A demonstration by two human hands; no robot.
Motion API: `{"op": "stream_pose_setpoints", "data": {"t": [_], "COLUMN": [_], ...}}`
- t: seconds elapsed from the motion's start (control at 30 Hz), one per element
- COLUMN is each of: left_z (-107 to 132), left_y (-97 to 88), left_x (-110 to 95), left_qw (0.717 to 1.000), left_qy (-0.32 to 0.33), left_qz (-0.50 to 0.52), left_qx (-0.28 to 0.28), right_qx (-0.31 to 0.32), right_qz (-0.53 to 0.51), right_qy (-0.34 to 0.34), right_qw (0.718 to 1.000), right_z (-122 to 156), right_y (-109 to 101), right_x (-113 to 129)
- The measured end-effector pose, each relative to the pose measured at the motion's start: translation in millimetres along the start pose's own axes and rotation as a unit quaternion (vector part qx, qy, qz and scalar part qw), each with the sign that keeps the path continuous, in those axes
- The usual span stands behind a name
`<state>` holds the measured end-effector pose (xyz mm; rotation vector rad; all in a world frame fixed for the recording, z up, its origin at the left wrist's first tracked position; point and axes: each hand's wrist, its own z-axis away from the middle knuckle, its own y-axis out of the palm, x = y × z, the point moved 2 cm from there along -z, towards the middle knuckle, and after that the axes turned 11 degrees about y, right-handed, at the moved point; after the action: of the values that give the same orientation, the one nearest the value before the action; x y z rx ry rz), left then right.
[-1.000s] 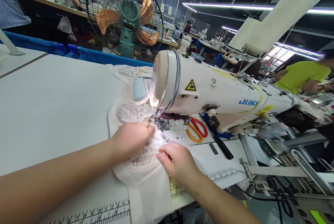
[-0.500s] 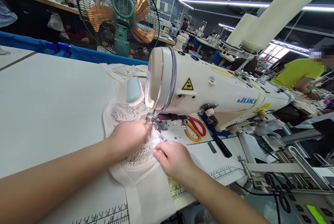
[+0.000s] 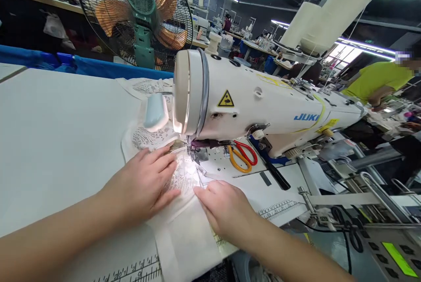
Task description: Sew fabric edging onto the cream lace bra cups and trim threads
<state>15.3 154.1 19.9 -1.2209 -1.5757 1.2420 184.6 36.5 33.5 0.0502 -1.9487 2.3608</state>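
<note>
A white lace garment piece lies under the needle area of a white sewing machine, its plain panel hanging toward the table's front edge. My left hand rests spread on the lace, left of the presser foot, fingers apart. At the right edge of the fabric, my right hand pinches the garment between thumb and fingers. More lace lies behind the needle, partly hidden by the machine head and a pale blue pad.
Scissors with red and orange handles lie beside the needle plate, near a black-handled tool. A green fan stands behind the table. Thread cones rise above the machine. A person in a yellow-green shirt is at right.
My left hand has gone from a pinch near the presser foot to lying spread on the lace, farther left. My right hand still holds the fabric edge. The view has shifted slightly.
</note>
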Motion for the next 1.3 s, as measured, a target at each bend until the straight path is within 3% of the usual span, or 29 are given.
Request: {"op": "stream_pose_setpoints", "data": {"t": [0.17, 0.33, 0.47, 0.67, 0.8, 0.9, 1.03, 1.17, 1.3], "left_z": [19, 11, 8, -1, -3, -5, -14, -21, -16], "left_y": [18.8, 21.7, 21.0, 15.7, 20.3, 22.7, 15.0, 5.2, -1.8], "left_x": [2, 12, 22, 39, 56, 66, 72, 70, 61], "left_qw": [1.000, 0.997, 0.998, 0.994, 0.998, 0.997, 0.992, 0.990, 0.994], "left_qy": [0.001, -0.041, -0.043, -0.057, -0.039, -0.041, -0.060, -0.066, -0.076], "left_qz": [-0.018, 0.009, -0.007, 0.004, 0.005, 0.028, 0.072, 0.103, 0.069], "left_qx": [0.005, 0.067, 0.035, 0.091, 0.059, 0.066, 0.083, 0.073, 0.045], "right_qx": [0.027, 0.023, 0.027, 0.065, 0.107, 0.116, 0.128, 0.143, 0.120], "right_qz": [0.021, 0.036, 0.039, 0.044, 0.054, 0.051, 0.041, 0.038, 0.034], "right_qy": [0.013, 0.006, 0.006, 0.032, 0.055, 0.069, 0.092, 0.072, 0.071], "right_qw": [0.999, 0.999, 0.999, 0.996, 0.991, 0.990, 0.987, 0.986, 0.990], "right_z": [1, -13, -23, -36, -44, -49, -50, -43, -38], "right_y": [3, -2, -7, -15, -18, -17, -17, -21, -23], "right_x": [-3, -2, -2, 3, 9, 16, 20, 18, 14]}}
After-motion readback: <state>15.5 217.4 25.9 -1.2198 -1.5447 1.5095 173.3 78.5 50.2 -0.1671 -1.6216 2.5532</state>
